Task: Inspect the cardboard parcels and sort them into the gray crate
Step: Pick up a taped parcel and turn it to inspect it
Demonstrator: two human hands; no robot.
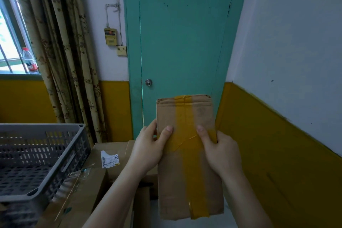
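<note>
A tall flat cardboard parcel with a wide yellow tape strip down its middle is held upright in front of me. My left hand grips its left edge, thumb on the front face. My right hand grips the right edge, thumb pressed on the tape. The gray crate, perforated and seemingly empty, stands at the lower left on top of cardboard boxes.
More cardboard parcels lie below my arms, one with a white shipping label. A teal door stands straight ahead, a curtain and a window sill with a water bottle at the left. A white and yellow wall closes the right.
</note>
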